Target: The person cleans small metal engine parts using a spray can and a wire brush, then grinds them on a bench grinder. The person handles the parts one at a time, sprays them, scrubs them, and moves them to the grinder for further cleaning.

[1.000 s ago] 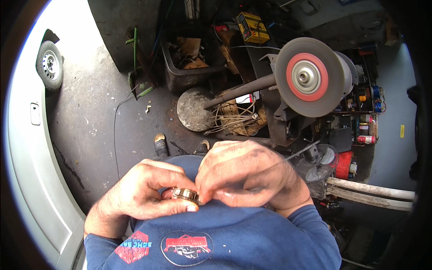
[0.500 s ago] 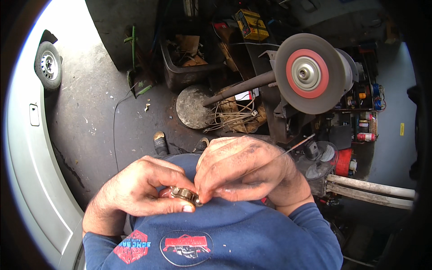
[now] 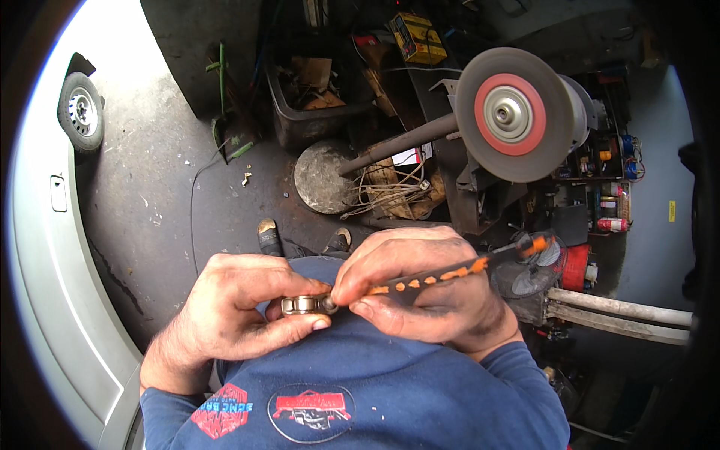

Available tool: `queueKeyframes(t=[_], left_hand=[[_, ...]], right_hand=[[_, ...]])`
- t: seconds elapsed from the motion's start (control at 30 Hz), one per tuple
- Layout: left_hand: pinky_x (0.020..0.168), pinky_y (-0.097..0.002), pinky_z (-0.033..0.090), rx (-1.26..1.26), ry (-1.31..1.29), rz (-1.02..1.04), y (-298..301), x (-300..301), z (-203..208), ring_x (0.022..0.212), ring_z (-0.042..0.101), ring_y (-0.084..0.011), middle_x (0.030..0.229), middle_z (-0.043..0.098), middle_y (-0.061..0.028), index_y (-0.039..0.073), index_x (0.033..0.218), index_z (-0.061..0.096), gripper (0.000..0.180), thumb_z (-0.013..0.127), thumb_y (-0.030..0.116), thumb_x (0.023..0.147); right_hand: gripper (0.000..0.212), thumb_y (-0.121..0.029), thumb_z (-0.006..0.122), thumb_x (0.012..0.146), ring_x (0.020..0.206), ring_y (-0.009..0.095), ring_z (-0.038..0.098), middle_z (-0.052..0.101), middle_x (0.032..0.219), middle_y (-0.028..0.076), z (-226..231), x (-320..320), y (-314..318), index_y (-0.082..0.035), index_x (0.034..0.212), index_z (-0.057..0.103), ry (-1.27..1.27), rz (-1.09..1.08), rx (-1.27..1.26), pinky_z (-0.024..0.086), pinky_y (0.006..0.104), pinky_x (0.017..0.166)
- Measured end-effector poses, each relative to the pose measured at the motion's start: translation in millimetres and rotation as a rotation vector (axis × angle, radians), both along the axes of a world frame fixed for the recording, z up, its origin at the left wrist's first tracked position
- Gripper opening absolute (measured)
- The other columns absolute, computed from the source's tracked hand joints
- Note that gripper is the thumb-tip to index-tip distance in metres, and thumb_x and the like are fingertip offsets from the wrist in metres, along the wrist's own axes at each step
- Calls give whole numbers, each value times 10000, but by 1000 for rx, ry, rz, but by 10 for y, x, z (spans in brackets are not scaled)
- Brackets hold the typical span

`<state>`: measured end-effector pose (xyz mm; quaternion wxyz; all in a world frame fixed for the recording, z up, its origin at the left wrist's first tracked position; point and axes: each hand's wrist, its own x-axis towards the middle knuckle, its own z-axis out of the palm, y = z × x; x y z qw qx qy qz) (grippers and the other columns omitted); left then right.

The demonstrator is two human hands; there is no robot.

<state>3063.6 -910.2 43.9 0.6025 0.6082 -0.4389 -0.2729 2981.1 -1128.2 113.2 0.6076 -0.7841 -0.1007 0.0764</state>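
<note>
My left hand [image 3: 238, 304] is closed, pinching a small ring-shaped metal part [image 3: 303, 304] between thumb and fingers, in front of my blue shirt. The part has a shiny, notched-looking rim. My right hand [image 3: 416, 292] is closed as well, with its fingertips against a small rounded metal end at the part's right side. Out of the right hand's grip runs a long dark strip [image 3: 431, 280] with orange patches, slanting up to the right across the knuckles. Its far tip is smeared by motion. Where the fingers cover it, the strip's near end is hidden.
A pedestal bench grinder with a large wheel [image 3: 517, 114] stands ahead on the right, on a round base [image 3: 319, 178]. Behind lies a black bin [image 3: 304, 120] of scraps. Coiled cable [image 3: 390, 196] rests by the base. A pale vehicle [image 3: 56, 300] flanks the left.
The metal part has turned in my left fingers, showing its rim more squarely. The strip in my right hand has rolled from edge-on to its broad, orange-patched side. My right thumb has shifted.
</note>
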Motion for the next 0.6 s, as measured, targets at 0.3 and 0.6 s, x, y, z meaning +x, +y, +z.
queueKeyframes(t=[0.3,0.6], left_hand=[[492,-262,485,-20,-156,137,15,-78,69,540,608,-144,688,650,-68,-13,995,713,310,842,84,730],[513,-267,493,25,-212,199,7,-112,48,573,627,-153,709,661,-73,-14,1010,715,299,818,82,746]], right_hand=[[214,0,701,824,837,234,687,681,929,110,40,-138,117,-12,1031,646,-86,-92,-150,557,329,720],[219,-23,694,828,818,273,671,658,925,110,36,-145,182,-36,1027,606,-177,-40,-291,539,360,721]])
